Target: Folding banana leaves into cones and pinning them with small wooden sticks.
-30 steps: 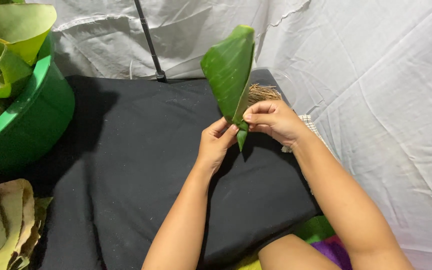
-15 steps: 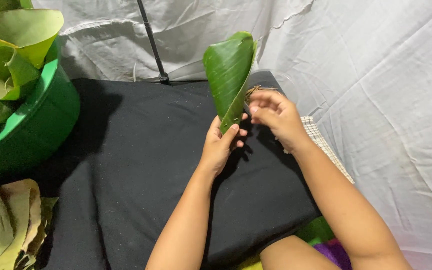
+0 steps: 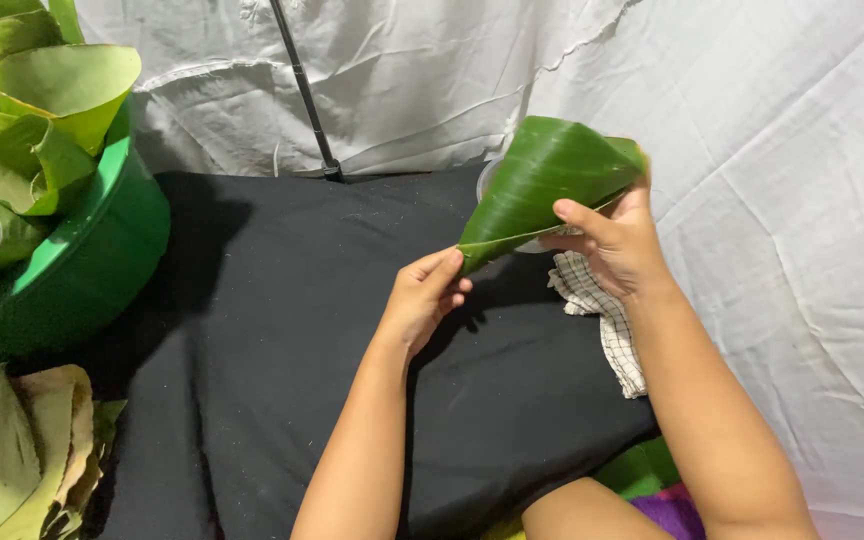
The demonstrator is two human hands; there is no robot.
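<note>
A dark green leaf rolled into a cone (image 3: 542, 185) is held above a black cloth (image 3: 282, 340). My left hand (image 3: 422, 298) pinches the cone's pointed tip at the lower left. My right hand (image 3: 617, 240) grips the wide end, thumb across the outside of the leaf. The cone lies tilted, its mouth up and to the right.
A green tub (image 3: 72, 270) with several folded leaves (image 3: 32, 120) stands at the left. Dull yellowish leaves (image 3: 17, 455) lie at the lower left. A checked cloth (image 3: 607, 320) lies under my right wrist. White sheeting (image 3: 772, 150) and a black pole (image 3: 304, 90) stand behind.
The leaf cone has tipped from upright to slanting toward the right. My right hand moved up to its wide end while my left hand stayed at the tip.
</note>
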